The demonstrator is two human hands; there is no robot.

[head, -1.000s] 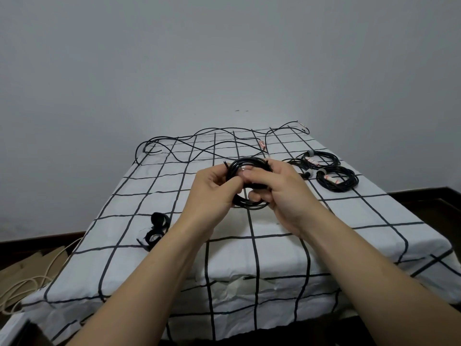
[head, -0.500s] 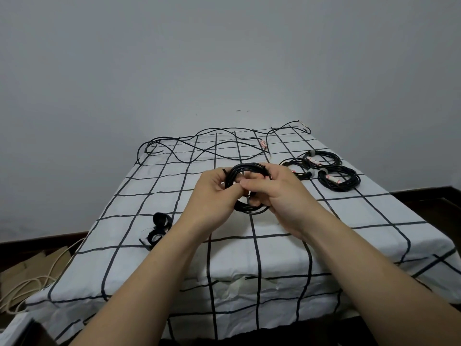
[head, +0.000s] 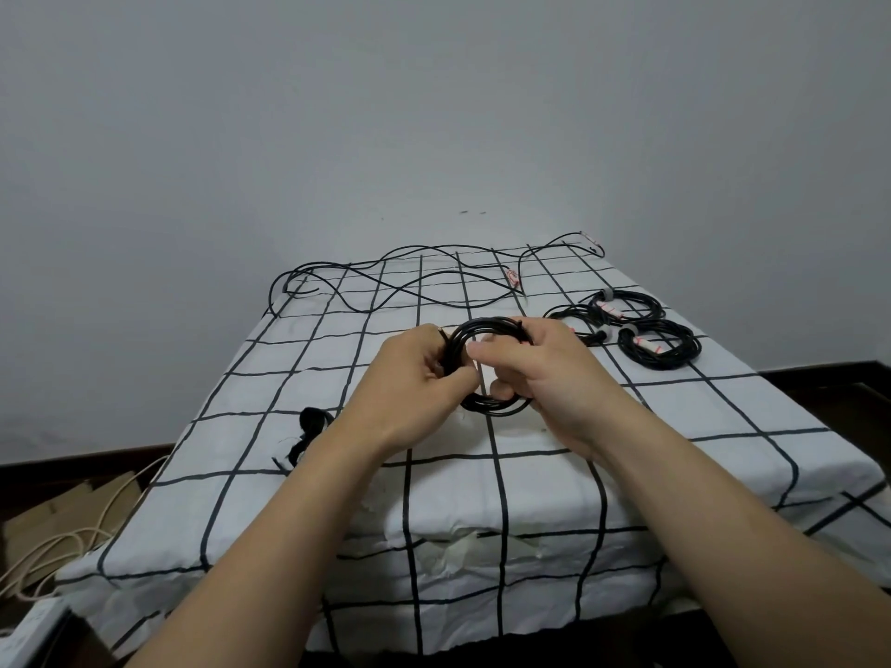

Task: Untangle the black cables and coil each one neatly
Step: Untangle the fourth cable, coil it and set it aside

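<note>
Your left hand [head: 410,378] and right hand [head: 535,373] both clamp the round coil of thin black cable [head: 482,325] (several smooth loops) above the wrinkled white black-gridded tablecloth [head: 530,474].

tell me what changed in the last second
Almost nothing. The left hand and right hand still grip the coil above the cloth; their fingers only shifted slightly round it. Nothing was taken up or let go. The loose cable, the tied coils and the strap lie as before.
</note>
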